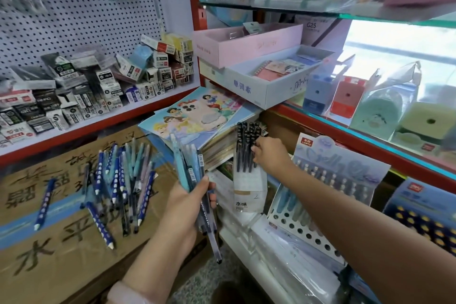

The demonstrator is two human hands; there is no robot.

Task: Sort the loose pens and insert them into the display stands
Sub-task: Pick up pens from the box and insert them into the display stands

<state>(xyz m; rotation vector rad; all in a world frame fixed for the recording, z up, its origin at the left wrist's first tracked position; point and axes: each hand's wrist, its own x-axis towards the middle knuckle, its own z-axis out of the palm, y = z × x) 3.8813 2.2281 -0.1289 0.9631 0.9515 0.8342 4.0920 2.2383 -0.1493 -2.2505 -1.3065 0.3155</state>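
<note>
Pens (197, 180) fan upward from my left grip (183, 207), fingers and thumb curled tight round the bundle. My right grip (269, 155) reaches across to the black pens (245, 148) in the white stand (249, 192), fingers curled at their barrels; whether it pinches one I cannot tell. More loose pens (121, 180) lie heaped on the carton (61, 242) to my left. Just right of the white stand sits a blue stand (320, 205) with open holes along its front. Notebooks (197, 116) crowd close behind, under the red shelf edge (357, 145).

hands (183, 207) – pens (195, 180); display stand (248, 180)
</note>
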